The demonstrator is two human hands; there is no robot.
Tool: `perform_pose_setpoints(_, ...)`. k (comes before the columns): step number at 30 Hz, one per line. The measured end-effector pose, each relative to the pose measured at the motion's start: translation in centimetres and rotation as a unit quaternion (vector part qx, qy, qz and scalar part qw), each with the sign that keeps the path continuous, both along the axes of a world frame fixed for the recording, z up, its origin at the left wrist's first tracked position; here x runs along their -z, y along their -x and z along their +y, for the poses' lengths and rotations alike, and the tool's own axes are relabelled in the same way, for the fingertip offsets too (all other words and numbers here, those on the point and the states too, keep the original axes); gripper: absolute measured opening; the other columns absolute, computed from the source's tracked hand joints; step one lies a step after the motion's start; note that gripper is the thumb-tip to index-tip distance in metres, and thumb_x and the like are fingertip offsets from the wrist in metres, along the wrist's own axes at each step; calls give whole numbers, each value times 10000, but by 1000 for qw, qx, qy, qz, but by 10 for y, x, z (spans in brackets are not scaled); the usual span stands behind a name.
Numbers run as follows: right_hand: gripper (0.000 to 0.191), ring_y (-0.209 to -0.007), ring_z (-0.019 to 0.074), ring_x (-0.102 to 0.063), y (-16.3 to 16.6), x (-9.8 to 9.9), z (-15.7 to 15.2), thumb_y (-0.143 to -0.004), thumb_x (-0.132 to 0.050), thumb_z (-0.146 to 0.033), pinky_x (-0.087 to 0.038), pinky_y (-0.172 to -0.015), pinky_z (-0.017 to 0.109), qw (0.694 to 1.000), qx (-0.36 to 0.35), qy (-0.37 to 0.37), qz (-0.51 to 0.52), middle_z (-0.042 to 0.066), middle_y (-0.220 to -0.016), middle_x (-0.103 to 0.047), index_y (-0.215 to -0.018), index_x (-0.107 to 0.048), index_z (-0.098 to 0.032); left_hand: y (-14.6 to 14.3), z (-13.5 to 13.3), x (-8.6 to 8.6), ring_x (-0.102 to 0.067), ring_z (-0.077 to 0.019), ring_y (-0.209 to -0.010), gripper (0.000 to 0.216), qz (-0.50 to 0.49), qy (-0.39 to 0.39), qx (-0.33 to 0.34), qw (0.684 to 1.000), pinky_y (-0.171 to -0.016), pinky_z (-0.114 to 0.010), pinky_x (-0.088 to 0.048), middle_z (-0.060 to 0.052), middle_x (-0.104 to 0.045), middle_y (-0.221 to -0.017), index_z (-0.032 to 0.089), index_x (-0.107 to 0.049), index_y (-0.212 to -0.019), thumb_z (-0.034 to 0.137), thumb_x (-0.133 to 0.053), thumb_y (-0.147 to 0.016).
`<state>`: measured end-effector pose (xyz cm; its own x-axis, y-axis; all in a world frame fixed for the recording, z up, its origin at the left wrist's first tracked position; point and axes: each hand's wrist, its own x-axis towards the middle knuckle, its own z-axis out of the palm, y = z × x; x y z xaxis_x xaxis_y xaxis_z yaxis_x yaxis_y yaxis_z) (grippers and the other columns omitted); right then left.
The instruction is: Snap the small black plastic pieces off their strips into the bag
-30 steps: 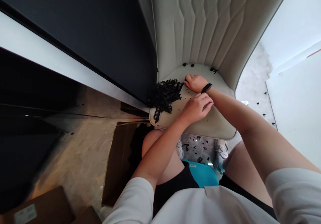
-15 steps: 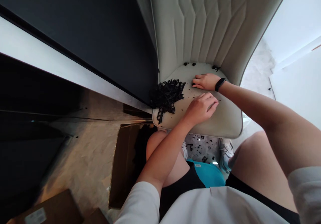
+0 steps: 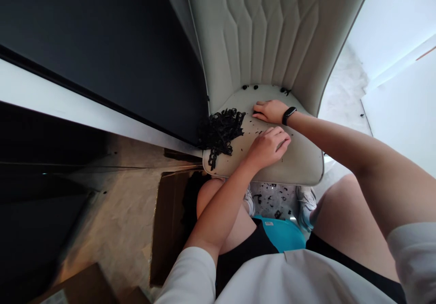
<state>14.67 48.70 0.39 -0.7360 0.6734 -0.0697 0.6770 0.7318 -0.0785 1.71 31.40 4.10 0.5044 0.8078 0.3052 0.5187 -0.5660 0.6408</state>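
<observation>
My right hand (image 3: 270, 112), with a black wristband (image 3: 289, 111), rests on the pale seat (image 3: 293, 165) of a padded chair. Its fingers are curled, and a small black piece shows at their tips. Closer to me, my left hand (image 3: 268, 147) hovers low over or touches the seat, its fingers closed. Whatever may be inside that hand is hidden. Left of both hands lies a tangled heap of black scraps (image 3: 223, 131). Tiny black crumbs are scattered between the heap and my hands.
Several black bits lie along the seam below the chair's ribbed backrest (image 3: 262, 36). A dark panel (image 3: 112, 45) stands close on the left. An open cardboard box (image 3: 168, 222) with black material is beside my knee. More scraps litter the floor (image 3: 272, 199) under the seat.
The view has shifted slightly, so the chair and hands appear a little further left. Both hands keep nearly the same pose and place on the seat.
</observation>
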Motion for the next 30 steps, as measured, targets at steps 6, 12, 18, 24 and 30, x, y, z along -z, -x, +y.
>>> perform_pose_setpoints(6,513,-959,310,-696,0,1,2,-1154,-355,-472,-356,-753,364,986,134,30,98,200,-1178,-803,-1314,-695,-123,14,16,11,-702,-217,-1011,117,-14,42,-81,996,-948,-380,-584,-83,-750,-1112,220,-703,-1065,229,-587,-1083)
perform_pose_setpoints(12,511,-954,292,-700,2,3,-11,-1158,-367,-527,-297,-715,356,997,54,-12,49,179,-1279,-755,-1278,-713,-170,28,33,23,-683,-192,-915,109,-33,64,-161,984,-884,-349,-570,-89,-748,-1054,199,-689,-1018,198,-591,-1066)
perform_pose_setpoints(18,514,-890,255,-689,12,-3,-12,-1167,-363,-540,-293,-710,351,1000,17,-15,-2,185,-1409,-673,-1338,-709,-202,28,29,24,-662,-171,-873,119,-38,74,-147,986,-829,-313,-550,-75,-733,-1041,198,-687,-980,200,-599,-1059)
perform_pose_setpoints(24,490,-874,242,-686,19,-6,-13,-1173,-374,-530,-276,-690,348,1000,-11,-7,-3,173,-1412,-675,-1385,-678,-209,19,23,15,-655,-176,-875,109,-14,84,-125,988,-838,-323,-536,-66,-734,-1041,198,-687,-986,194,-605,-1059)
perform_pose_setpoints(30,498,-971,281,-706,28,-3,-9,-1179,-382,-517,-317,-726,354,999,33,18,35,175,-1280,-762,-1329,-677,-144,17,20,7,-674,-196,-962,135,8,94,-102,990,-900,-337,-548,-80,-743,-1114,200,-696,-1003,219,-582,-1072)
